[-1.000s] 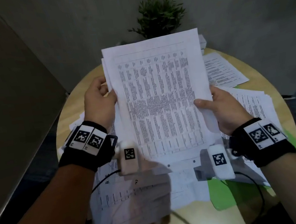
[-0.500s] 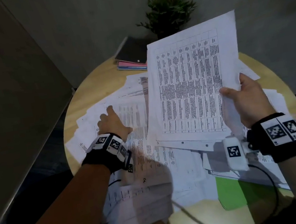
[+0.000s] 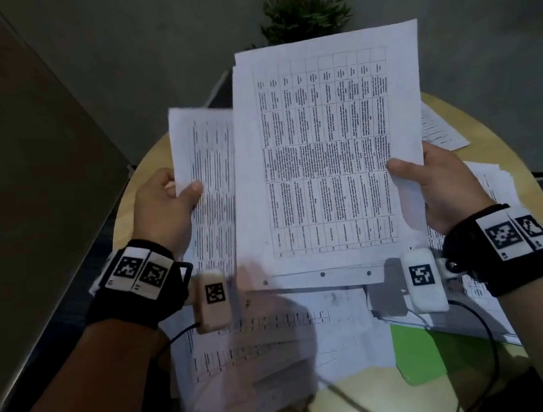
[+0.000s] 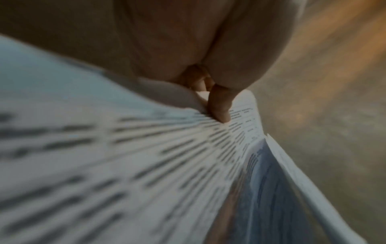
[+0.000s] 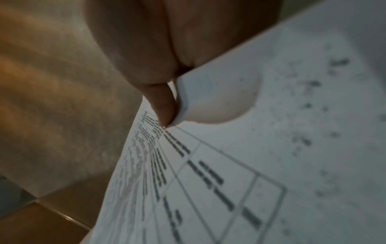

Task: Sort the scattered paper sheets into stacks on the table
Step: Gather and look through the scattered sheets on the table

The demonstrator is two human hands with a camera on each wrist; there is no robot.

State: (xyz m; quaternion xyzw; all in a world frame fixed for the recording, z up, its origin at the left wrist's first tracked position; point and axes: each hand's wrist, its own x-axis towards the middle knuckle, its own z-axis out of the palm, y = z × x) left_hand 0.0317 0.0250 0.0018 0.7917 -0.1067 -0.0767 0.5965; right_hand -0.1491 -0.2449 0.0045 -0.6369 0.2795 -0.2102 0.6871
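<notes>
The left hand point(image 3: 163, 206) has come up off the desk point(image 3: 505, 154), pinching 1 sheet point(image 3: 208, 179). The right hand point(image 3: 440, 187) is gripping the table sheets point(image 3: 328, 150) above the desk.

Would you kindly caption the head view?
Left hand and right hand hold printed sheets above a paper-strewn round table.

A round wooden table point(image 3: 141, 174) sits under both hands. Past the hands, at the far side of the table, stands a small green plant point(image 3: 305, 11). Behind it is a plain grey wall point(image 3: 171, 29). A big dark panel point(image 3: 21, 204) is to the left of the left hand. The room is dim.
</notes>
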